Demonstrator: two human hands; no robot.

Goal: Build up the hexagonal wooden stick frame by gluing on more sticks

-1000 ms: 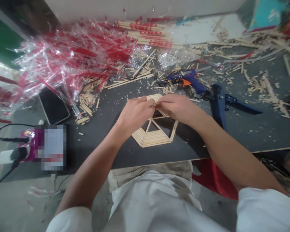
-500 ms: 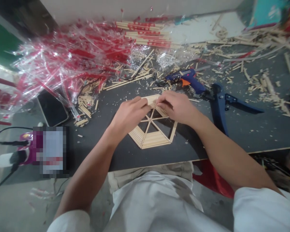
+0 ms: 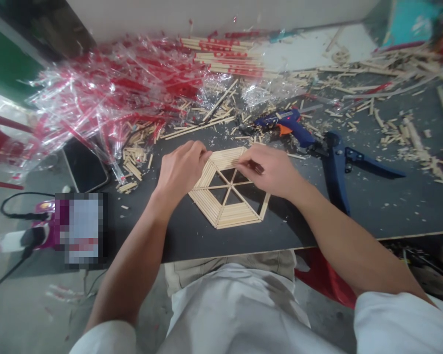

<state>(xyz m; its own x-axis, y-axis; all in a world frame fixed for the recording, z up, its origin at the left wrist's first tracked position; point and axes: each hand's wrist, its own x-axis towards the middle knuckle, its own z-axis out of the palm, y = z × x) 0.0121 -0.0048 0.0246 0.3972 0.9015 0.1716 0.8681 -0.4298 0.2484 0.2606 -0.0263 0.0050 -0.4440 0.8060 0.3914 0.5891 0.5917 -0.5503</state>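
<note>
- The grey bench [image 3: 391,206] is untidy at its far part: a big heap of clear and red plastic wrappers [image 3: 133,83] at the left, packed sticks [image 3: 225,56] next to it, and many cut pieces scattered toward the right.
- The six-sided stick frame [image 3: 230,186] lies flat on the bench, in front of the person and close to the near edge, between the two hands.
- It has no clear long axis, since its form is nearly regular. One corner points to the left, and one pair of sides, the near and the far, runs roughly along the bench edge.
- Three sticks cross at its middle: one goes almost left to right, the other two go slanting.
- The bands at the near, far and left sides are filled with parallel sticks; the near right side shows an outer stick with a dark gap inside.
- The left hand [image 3: 182,169] has its fingers curled and close together, just beside the far left side of the frame. I cannot tell if they hold something.
- The right hand [image 3: 271,168] covers the far right part; its fingers are bunched, the tips above a slanting stick. Whether they pinch a piece cannot be seen.
- Beyond the right hand lie a blue glue gun [image 3: 298,132] and, more to the right, a dark blue cutter [image 3: 335,164].
</note>
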